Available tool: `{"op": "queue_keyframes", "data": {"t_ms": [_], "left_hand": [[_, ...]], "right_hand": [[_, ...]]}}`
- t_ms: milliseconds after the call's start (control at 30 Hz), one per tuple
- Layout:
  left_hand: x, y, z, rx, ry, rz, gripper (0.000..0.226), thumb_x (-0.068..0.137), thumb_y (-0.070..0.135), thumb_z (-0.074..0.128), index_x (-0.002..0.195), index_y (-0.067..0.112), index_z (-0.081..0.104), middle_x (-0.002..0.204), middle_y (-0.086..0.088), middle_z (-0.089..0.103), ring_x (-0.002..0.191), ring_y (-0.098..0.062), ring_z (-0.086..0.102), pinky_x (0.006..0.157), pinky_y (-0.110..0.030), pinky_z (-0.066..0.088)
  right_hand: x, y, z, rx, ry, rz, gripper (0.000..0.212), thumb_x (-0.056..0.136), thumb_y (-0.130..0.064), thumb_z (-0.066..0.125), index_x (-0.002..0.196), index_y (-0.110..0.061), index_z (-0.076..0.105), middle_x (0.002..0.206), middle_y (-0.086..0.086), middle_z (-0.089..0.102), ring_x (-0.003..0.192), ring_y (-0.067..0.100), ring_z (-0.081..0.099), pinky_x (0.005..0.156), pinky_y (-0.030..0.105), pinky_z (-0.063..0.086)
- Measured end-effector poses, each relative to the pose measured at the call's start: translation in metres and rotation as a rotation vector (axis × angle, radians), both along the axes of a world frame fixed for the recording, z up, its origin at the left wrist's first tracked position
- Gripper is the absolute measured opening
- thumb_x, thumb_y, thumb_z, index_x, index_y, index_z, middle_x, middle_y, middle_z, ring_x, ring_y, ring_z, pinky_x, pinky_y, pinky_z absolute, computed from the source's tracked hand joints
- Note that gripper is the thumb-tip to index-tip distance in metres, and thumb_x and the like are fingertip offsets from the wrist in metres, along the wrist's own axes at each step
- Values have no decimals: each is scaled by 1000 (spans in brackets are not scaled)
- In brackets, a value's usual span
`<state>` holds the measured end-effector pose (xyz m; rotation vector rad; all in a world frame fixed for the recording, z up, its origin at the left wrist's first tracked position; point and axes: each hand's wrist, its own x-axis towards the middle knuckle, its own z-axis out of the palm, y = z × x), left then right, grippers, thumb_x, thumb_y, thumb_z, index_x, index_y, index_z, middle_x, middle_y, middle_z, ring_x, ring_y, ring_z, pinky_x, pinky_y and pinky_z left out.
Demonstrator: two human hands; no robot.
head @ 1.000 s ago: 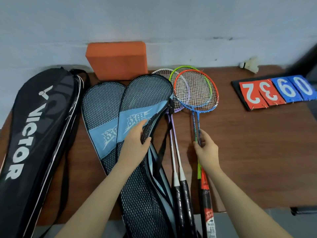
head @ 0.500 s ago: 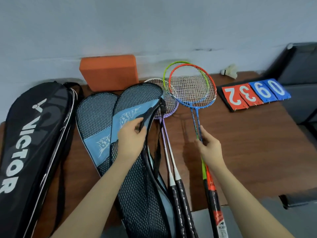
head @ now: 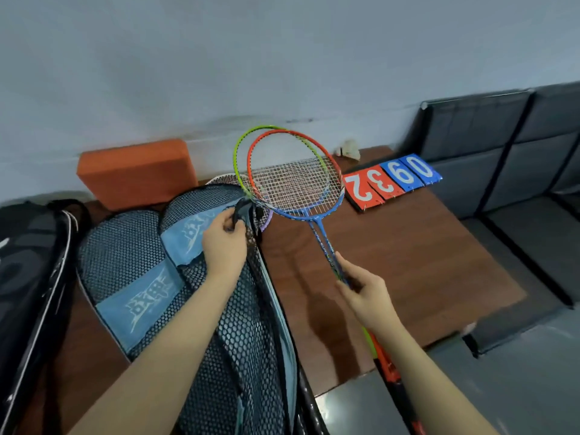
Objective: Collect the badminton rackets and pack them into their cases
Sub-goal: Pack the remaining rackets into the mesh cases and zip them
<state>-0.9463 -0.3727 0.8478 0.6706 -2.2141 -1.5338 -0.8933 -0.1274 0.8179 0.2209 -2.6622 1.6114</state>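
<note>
- Right hand [head: 365,291] is pinching the shafts of two rackets, the orange racket [head: 293,171] and the green racket [head: 248,149], holding their heads tilted up off the worktop [head: 408,262], right of the mesh case [head: 219,309].
- Left hand [head: 224,243] is gripping the dark zipper edge near that mesh case's top.
- Second mesh case [head: 122,255] is lying just left of it, partly underneath.
- White racket [head: 226,180] is peeking out behind the case's top.
- Scoreboard [head: 389,180] is sitting well off to the right.
</note>
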Motion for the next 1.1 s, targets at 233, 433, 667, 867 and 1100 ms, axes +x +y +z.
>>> {"op": "queue_keyframes", "data": {"t_ms": [233, 433, 667, 867, 1100], "left_hand": [[15, -14, -17, 84, -41, 205, 32, 90, 11, 55, 122, 8, 57, 105, 0, 61, 87, -5, 52, 81, -20, 39], [13, -7, -23, 125, -141, 176, 37, 89, 8, 55, 126, 6, 53, 115, -4, 58, 98, -13, 52, 83, -24, 40], [31, -12, -30, 166, -47, 329, 28, 89, 9, 56, 116, 10, 61, 88, 13, 60, 75, -3, 54, 68, -15, 42], [27, -15, -29, 257, -34, 340, 33, 86, 7, 59, 119, 5, 60, 102, 3, 58, 93, -9, 54, 78, -17, 40], [40, -21, -38, 372, -6, 396, 30, 84, 8, 60, 114, 6, 63, 94, 1, 62, 85, -10, 57, 66, -10, 44]], "right_hand": [[26, 11, -16, 4, -90, 116, 56, 78, 9, 61, 124, -22, 58, 115, -17, 60, 106, -16, 53, 90, 6, 39], [32, 16, -26, 64, -87, 126, 53, 78, 4, 62, 124, -22, 58, 102, -5, 69, 94, 2, 62, 85, 16, 45], [41, 40, -36, 157, -46, 163, 50, 82, 1, 60, 127, -21, 57, 78, -2, 61, 71, 17, 56, 68, 34, 46], [57, 45, -26, 323, 41, 162, 56, 79, 3, 57, 130, -22, 55, 70, -4, 43, 63, 13, 42, 58, 32, 41], [91, 40, -28, 291, 58, 73, 57, 79, 8, 57, 130, -17, 53, 66, -13, 37, 58, 8, 37, 54, 15, 30]]}}
